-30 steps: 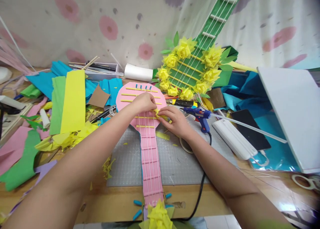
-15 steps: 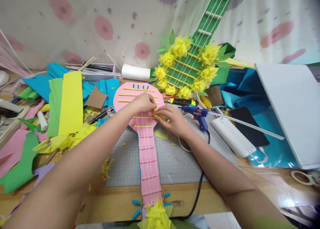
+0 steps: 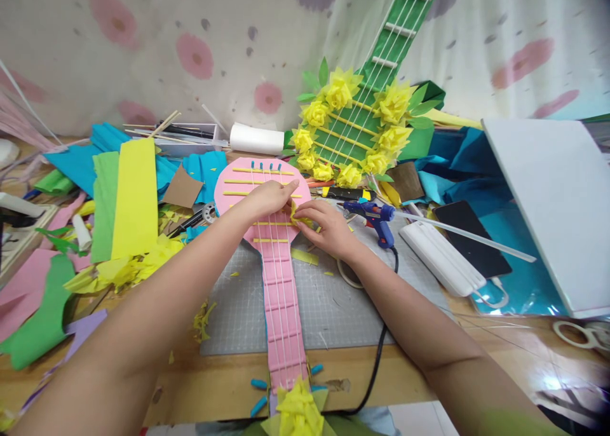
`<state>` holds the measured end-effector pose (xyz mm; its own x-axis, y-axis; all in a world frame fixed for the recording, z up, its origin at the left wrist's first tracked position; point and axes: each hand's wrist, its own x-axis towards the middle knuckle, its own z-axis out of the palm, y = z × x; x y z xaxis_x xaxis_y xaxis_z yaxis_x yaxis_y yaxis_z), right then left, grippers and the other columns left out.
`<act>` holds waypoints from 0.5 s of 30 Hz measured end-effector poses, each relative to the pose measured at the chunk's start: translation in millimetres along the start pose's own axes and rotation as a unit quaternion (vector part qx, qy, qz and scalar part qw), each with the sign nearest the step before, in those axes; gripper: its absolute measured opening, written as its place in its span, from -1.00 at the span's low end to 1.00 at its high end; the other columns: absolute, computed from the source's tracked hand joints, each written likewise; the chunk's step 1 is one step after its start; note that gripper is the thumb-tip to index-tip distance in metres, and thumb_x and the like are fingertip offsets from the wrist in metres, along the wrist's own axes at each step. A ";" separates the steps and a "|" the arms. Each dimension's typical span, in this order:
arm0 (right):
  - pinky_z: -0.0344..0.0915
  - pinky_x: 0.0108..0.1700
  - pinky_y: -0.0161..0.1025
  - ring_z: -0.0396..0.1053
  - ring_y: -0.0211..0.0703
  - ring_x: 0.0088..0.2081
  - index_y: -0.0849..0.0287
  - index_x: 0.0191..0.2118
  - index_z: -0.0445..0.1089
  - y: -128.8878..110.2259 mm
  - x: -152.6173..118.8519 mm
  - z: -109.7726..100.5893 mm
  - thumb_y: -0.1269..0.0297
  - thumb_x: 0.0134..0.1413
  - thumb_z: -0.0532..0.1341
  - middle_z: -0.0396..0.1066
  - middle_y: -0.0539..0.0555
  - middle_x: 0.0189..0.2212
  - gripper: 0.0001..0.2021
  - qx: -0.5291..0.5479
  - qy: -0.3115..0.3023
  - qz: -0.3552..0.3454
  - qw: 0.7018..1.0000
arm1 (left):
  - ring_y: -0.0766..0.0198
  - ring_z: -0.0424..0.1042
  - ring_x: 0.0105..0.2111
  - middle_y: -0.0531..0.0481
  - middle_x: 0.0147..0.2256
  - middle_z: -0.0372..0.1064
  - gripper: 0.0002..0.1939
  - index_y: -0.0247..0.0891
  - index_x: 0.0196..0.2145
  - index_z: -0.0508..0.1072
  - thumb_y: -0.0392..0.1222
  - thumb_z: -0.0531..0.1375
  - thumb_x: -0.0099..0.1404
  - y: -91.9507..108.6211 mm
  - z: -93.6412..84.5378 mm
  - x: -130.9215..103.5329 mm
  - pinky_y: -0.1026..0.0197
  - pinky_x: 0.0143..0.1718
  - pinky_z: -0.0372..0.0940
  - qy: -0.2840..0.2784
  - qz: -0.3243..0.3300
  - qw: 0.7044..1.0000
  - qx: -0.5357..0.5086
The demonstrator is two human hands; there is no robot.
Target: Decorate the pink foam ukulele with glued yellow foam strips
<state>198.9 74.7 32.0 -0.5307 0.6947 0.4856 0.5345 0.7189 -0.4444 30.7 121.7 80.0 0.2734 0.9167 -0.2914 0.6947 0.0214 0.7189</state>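
Note:
A pink toy guitar made of paper lies in front of me, neck towards me, with white strings and yellow bars across its body. At the right edge of its body, my right hand is closed on a small yellow paper flower, largely covered by the fingers. Over the strings, my left hand has its fingers curled at the same flower, its thumb raised a little. A larger yellow paper flower sits at the near end of the neck, with blue pegs beside it.
A green paper guitar with yellow flowers leans at the back. Right of my hands are a blue glue gun, a white power strip-like block and a dark phone. Coloured paper lies left. A grey cutting mat lies underneath.
My left thumb has lifted away from the left fingertips. My right hand stays at the flower, and the whole view has shifted slightly.

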 end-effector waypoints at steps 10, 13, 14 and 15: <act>0.30 -0.05 -0.09 0.35 -0.13 -0.11 0.10 -0.24 0.38 1.3 0.0 0.9 0.30 0.14 0.08 0.43 0.11 -0.21 -0.86 0.002 0.005 -0.014 1.000 | 0.23 0.40 -0.50 -0.10 -0.50 0.47 -0.36 -0.26 -0.58 0.48 0.27 -0.13 0.20 4.2 2.8 1.2 0.25 -0.48 0.16 -0.001 -0.001 1.000 0.030; 0.30 -0.05 -0.08 0.35 -0.12 -0.11 0.08 -0.24 0.38 1.0 0.3 0.7 0.30 0.14 0.08 0.42 0.10 -0.21 -0.86 0.002 0.002 -0.012 1.000 | 0.25 0.35 -0.57 -0.10 -0.56 0.43 -0.36 -0.27 -0.63 0.47 0.29 -0.10 0.18 6.4 3.2 1.0 0.25 -0.51 0.15 0.005 -0.007 0.999 0.037; 0.30 -0.05 -0.07 0.35 -0.12 -0.11 0.08 -0.24 0.38 1.0 0.3 0.7 0.30 0.14 0.08 0.42 0.10 -0.21 -0.86 0.001 0.002 -0.012 1.000 | 0.25 0.33 -0.58 -0.10 -0.58 0.42 -0.36 -0.26 -0.64 0.46 0.28 -0.10 0.18 7.2 3.2 0.8 0.25 -0.52 0.14 0.003 -0.007 0.999 0.042; 0.30 -0.05 -0.07 0.35 -0.12 -0.11 0.08 -0.24 0.38 1.1 0.3 0.7 0.30 0.14 0.09 0.42 0.10 -0.21 -0.86 0.001 0.003 -0.012 1.000 | 0.26 0.32 -0.59 -0.10 -0.58 0.42 -0.36 -0.26 -0.65 0.46 0.27 -0.11 0.19 8.0 3.1 0.4 0.25 -0.52 0.14 0.000 -0.004 0.999 0.048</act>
<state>198.9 75.7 31.1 -0.5392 0.6772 0.5007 0.5204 0.7353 -0.4341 38.4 121.0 83.7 0.2675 0.9164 -0.2978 0.7574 -0.0090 0.6528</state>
